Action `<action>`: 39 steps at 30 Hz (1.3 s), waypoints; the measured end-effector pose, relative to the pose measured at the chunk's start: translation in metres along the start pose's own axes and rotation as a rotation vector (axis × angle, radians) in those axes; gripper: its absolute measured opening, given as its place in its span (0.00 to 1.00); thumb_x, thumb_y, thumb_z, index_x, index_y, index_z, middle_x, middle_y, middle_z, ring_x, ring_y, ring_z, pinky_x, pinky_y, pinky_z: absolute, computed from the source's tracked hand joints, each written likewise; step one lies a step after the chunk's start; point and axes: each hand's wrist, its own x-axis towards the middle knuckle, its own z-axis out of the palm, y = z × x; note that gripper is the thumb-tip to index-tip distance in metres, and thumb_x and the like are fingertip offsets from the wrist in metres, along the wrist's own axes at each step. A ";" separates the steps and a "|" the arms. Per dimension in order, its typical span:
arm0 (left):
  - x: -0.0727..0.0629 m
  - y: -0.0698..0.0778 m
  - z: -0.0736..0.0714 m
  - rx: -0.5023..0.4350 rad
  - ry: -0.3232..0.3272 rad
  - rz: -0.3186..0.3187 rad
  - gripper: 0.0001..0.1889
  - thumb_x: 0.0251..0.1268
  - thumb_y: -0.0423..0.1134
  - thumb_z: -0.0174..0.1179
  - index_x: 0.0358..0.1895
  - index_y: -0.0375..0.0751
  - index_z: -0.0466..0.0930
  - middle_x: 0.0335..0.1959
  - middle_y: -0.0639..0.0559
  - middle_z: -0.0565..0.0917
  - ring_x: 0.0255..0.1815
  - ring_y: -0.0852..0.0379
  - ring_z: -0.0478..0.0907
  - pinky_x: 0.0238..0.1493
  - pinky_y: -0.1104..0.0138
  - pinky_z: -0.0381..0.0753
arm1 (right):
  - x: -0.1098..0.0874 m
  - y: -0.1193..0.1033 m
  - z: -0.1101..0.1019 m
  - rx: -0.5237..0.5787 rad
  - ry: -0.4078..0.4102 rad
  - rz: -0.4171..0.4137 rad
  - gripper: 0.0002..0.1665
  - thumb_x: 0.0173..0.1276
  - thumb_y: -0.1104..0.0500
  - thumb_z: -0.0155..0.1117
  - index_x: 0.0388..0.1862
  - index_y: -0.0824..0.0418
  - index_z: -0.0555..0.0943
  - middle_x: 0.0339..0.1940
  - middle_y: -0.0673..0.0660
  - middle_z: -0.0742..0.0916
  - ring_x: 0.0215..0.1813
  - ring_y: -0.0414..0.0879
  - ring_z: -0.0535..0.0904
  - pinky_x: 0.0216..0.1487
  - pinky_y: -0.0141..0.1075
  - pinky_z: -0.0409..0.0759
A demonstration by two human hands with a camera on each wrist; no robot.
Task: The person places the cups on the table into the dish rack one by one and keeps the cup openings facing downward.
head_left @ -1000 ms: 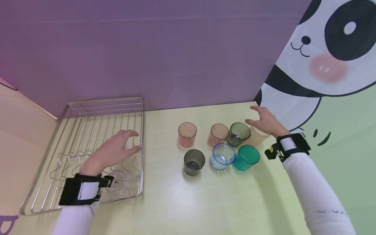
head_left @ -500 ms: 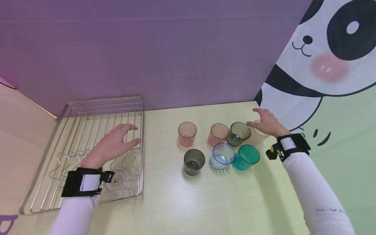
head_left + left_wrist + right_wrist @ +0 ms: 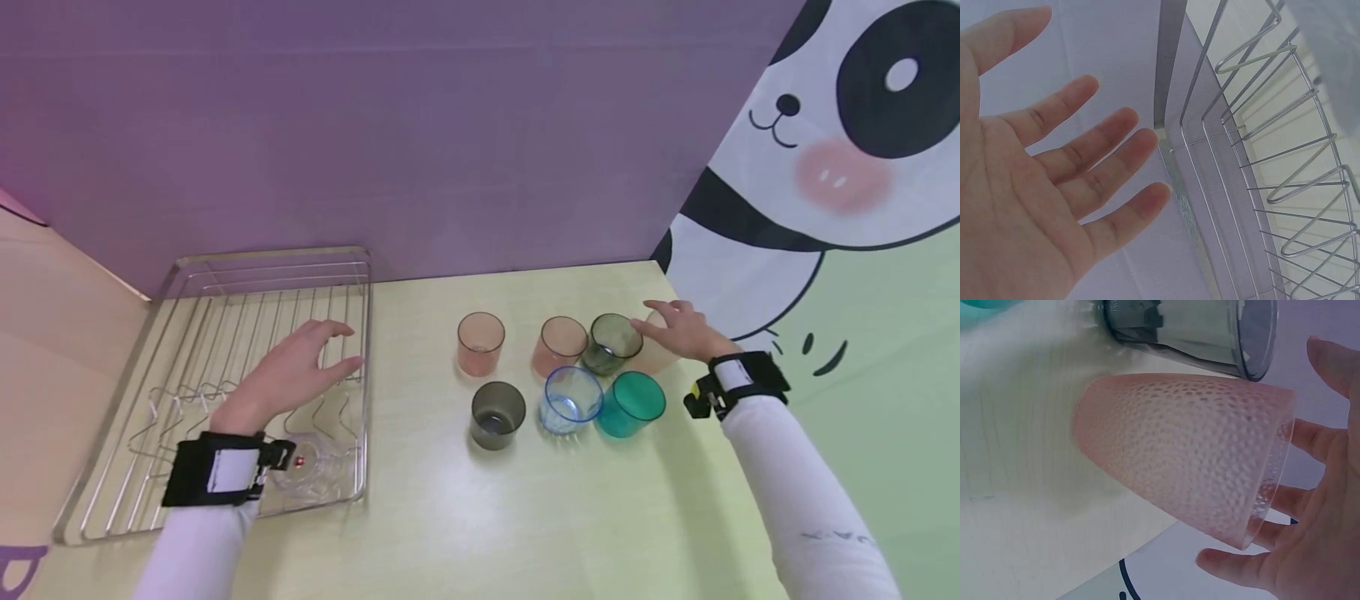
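My right hand (image 3: 684,333) is at the rim of a pink dimpled tumbler (image 3: 1185,450) at the table's far right corner. In the right wrist view its fingers spread behind the tumbler's mouth, while the thumb stands apart from the wall. A grey-green glass (image 3: 613,343) stands just left of this tumbler. Over the wire dish rack (image 3: 365,433), my left hand (image 3: 288,379) hovers with its fingers loosely extended and its palm bare. A clear glass piece (image 3: 318,471) sits in the rack's near right corner, partly hidden by the wrist strap.
Two pink glasses (image 3: 481,343), a smoky grey glass (image 3: 497,417), a blue-rimmed clear glass (image 3: 570,400) and a green glass (image 3: 632,406) stand on the pale table (image 3: 450,517). A purple backdrop (image 3: 450,150) rises behind the table.
My right hand has lowered onto the pink tumbler's rim. The left hand rose slightly at first, then stayed over the rack. The glasses have not moved.
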 end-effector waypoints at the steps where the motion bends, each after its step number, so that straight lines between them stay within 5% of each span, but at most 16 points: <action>1: 0.000 0.000 0.000 -0.002 0.002 0.000 0.31 0.73 0.54 0.53 0.69 0.35 0.67 0.69 0.33 0.69 0.69 0.34 0.67 0.68 0.40 0.67 | 0.000 0.001 0.001 0.000 -0.005 0.001 0.50 0.75 0.31 0.41 0.79 0.66 0.49 0.74 0.83 0.49 0.72 0.83 0.47 0.65 0.79 0.54; 14: 0.001 0.001 0.003 -0.016 -0.003 -0.005 0.31 0.72 0.54 0.54 0.69 0.37 0.67 0.69 0.35 0.70 0.69 0.35 0.67 0.68 0.39 0.67 | -0.002 0.007 0.008 -0.025 0.060 -0.071 0.39 0.75 0.47 0.54 0.73 0.69 0.58 0.69 0.84 0.60 0.66 0.81 0.56 0.60 0.75 0.62; 39: -0.004 -0.005 0.003 -0.036 0.007 -0.029 0.34 0.73 0.58 0.52 0.71 0.37 0.65 0.71 0.34 0.68 0.68 0.34 0.68 0.66 0.38 0.68 | 0.004 0.012 0.005 -0.007 0.083 -0.055 0.41 0.72 0.43 0.57 0.73 0.66 0.60 0.67 0.85 0.61 0.65 0.83 0.59 0.58 0.76 0.65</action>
